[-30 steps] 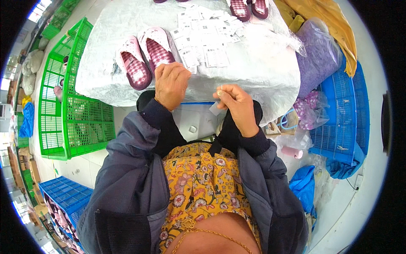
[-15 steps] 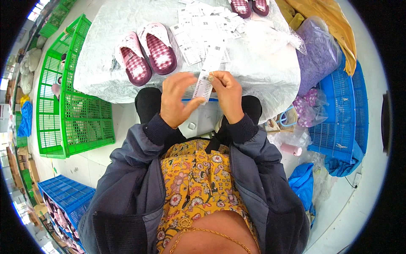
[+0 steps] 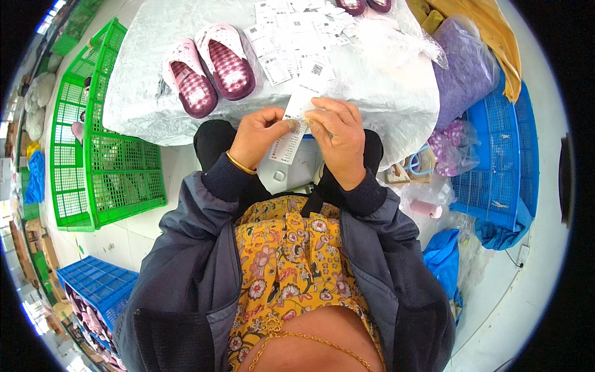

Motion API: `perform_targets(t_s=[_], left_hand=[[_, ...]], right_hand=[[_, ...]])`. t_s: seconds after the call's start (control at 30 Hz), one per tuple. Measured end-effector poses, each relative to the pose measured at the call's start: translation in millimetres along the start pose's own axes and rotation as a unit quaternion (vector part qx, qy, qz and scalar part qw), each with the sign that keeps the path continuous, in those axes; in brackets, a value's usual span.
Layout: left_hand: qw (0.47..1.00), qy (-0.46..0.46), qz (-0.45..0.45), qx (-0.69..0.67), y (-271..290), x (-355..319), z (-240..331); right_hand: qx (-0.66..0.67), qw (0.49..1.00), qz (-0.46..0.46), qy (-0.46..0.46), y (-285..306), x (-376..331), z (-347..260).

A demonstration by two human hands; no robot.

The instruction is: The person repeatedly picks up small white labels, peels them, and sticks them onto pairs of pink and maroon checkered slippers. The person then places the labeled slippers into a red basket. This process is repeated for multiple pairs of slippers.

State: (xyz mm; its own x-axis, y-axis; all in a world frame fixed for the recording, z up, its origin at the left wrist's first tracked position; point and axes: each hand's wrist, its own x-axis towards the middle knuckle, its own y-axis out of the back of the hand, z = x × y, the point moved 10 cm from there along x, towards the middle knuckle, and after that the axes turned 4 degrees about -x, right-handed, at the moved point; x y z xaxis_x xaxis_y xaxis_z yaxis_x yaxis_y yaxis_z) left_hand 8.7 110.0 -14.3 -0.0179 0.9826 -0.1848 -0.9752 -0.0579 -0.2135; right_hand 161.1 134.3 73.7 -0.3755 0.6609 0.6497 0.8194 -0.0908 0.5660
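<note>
Between my two hands is a long white printed paper tag [image 3: 286, 147], held over my lap at the table's near edge. My left hand [image 3: 255, 137] pinches its left side between thumb and fingers. On its other side my right hand [image 3: 338, 133] grips the tag with thumb and forefinger. Beyond the hands, several similar loose tags [image 3: 282, 46] lie spread and overlapping on the plastic-covered table [image 3: 149, 87]. To their left rests a pair of pink and white slippers [image 3: 230, 71] with maroon checked insoles.
Another pair of slippers [image 3: 353, 5] sits at the table's far edge, near clear plastic bags [image 3: 390, 43]. Green crates [image 3: 127, 167] stand at left, a blue crate [image 3: 96, 282] lower left. At right are a purple-filled bag [image 3: 465, 68] and blue crates [image 3: 496, 167].
My left hand has closed from an open, spread pose onto the tag. The tag has come slightly lower and nearer to me, and my right hand's grip has turned.
</note>
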Motion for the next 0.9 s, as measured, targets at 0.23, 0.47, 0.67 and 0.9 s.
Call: perform_targets(t_s=[0.23,0.47,0.67,0.9], left_hand=[[0.967,-0.178,-0.019,0.181,-14,-8,32],[0.994,-0.095,0.042,0.029,-15,-10,11],[0.952,-0.214,0.085,0.204,-13,-10,45],[0.998,-0.048,0.010,0.029,-11,5,0]], right_hand=[[0.015,0.999,0.001,0.037,3,2,-4],[0.115,0.990,0.001,-0.082,1,-12,7],[0.163,0.974,0.004,-0.159,-1,-15,20],[0.220,0.937,-0.061,-0.265,-19,-25,42]])
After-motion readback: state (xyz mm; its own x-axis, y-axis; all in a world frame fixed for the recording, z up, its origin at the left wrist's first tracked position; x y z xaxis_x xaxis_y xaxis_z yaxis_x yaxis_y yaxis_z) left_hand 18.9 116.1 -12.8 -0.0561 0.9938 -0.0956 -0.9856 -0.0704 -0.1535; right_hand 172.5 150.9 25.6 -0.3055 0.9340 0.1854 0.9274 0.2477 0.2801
